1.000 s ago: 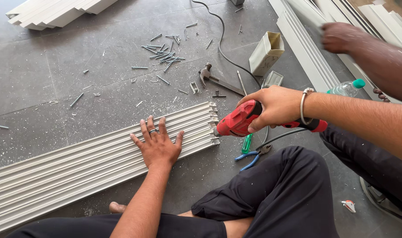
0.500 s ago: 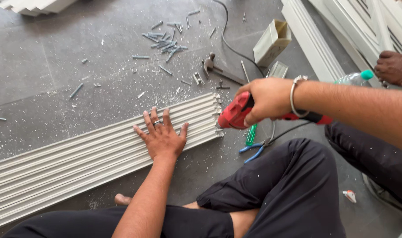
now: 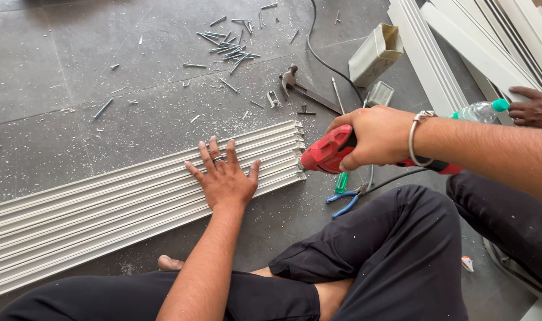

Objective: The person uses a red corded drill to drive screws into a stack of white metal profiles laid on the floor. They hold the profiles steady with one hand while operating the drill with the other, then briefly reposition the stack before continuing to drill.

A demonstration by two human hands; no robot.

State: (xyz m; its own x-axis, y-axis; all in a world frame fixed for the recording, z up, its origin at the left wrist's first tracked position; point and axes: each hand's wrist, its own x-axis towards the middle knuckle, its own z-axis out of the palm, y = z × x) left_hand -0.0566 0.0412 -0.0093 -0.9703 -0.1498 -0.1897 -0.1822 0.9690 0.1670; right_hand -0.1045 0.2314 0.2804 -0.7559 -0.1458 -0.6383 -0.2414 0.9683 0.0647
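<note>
My left hand lies flat, fingers spread, on a long white ribbed profile strip that runs across the grey floor. My right hand grips a red power tool whose nose sits against the strip's right end. A metal bangle circles my right wrist. My legs in black trousers are crossed just below the strip.
Several screws and a hammer lie beyond the strip, with a small box and a black cable. Blue pliers and a green-handled screwdriver rest under the tool. White strips, a bottle and another person's hand are at right.
The view has shifted slightly. My left hand stays pressed on the strip and my right hand keeps the red tool at its end. The other person's hand has moved lower at the right edge.
</note>
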